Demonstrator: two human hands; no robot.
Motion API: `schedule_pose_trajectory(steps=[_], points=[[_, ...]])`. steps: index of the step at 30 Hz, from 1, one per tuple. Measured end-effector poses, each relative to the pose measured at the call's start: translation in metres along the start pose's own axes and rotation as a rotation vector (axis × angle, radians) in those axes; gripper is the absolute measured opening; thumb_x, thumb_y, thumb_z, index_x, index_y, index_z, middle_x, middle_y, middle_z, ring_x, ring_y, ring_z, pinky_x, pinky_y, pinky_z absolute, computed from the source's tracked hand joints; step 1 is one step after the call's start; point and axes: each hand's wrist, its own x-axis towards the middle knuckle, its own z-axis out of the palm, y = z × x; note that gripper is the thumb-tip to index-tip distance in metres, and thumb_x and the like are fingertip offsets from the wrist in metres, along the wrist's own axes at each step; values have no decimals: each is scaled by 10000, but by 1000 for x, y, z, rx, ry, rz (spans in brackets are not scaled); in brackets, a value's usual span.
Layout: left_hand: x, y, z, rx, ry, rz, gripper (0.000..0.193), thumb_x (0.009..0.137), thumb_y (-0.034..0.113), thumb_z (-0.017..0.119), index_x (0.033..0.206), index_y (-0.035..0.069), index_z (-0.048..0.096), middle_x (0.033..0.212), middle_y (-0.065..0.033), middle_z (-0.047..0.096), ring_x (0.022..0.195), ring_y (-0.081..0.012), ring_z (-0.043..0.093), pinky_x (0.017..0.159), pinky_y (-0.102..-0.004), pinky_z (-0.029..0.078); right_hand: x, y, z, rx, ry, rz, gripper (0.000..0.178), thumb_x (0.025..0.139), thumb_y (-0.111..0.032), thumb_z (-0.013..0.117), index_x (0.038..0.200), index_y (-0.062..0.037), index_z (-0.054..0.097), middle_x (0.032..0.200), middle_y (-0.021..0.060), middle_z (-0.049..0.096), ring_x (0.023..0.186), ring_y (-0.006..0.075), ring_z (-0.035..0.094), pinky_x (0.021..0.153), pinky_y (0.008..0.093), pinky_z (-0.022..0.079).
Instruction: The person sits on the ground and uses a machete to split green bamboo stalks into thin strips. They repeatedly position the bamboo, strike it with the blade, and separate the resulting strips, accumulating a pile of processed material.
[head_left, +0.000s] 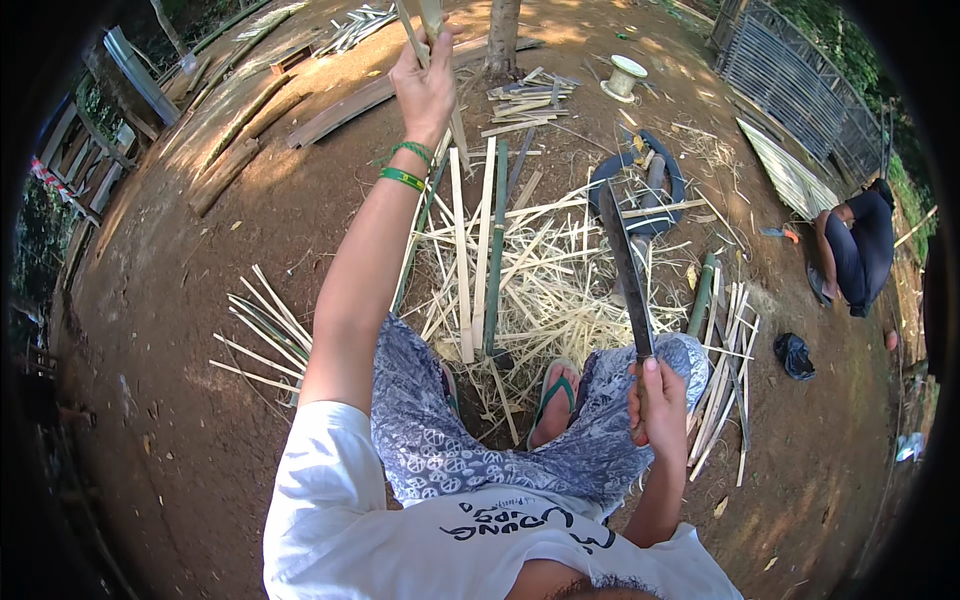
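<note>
With my left arm stretched far forward, my left hand (424,88) is closed around pale split bamboo strips (432,18), whose upper ends run out of the picture. Green bands circle that wrist. My right hand (657,405) grips the wooden handle of a machete (627,275) over my right knee, its long dark blade pointing up and away from me. Between my feet and beyond lies a heap of bamboo shavings and thin strips (550,260). Longer bamboo slats (461,260), some green-skinned, lie across the heap's left part.
Cut strips (725,375) lie beside my right knee, and more (270,325) to my left. Farther off are a black tyre (675,185), a pale spool (624,75) and a tree trunk (503,38). At the right, another person (862,245) sits near a black plastic bag (794,355).
</note>
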Motion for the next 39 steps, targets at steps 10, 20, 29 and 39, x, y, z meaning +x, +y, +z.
schedule_pose_trajectory(steps=[10,20,29,39], points=[[-95,-14,-61,118,-68,-171,255,939,47,644,1185,-16,671,1104,-87,712,1025,-143,646,917,-311,516,-5,5,15,65,-31,23,399,1031,-385,535,892,-14,582,499,-10,467,350,62,392,346,239,275],[-149,61,-47,232,-490,28,358,851,-57,650,1198,29,672,1102,-155,701,983,-298,680,881,-388,536,52,-83,105,157,30,-488,316,834,-189,819,972,-9,598,706,-15,587,656,66,560,626,243,470],[-164,93,-63,621,-691,185,394,825,179,750,1187,43,675,1139,-158,678,1009,-337,666,854,-421,543,100,-82,141,427,95,-666,169,914,-62,706,984,14,571,829,81,710,685,108,682,621,239,526],[-80,76,-207,627,26,-547,478,1016,392,562,1033,-55,731,858,-137,723,773,-164,699,636,-277,595,108,-78,114,459,310,-588,147,950,-59,647,1022,-22,525,876,132,714,716,148,706,527,231,498]])
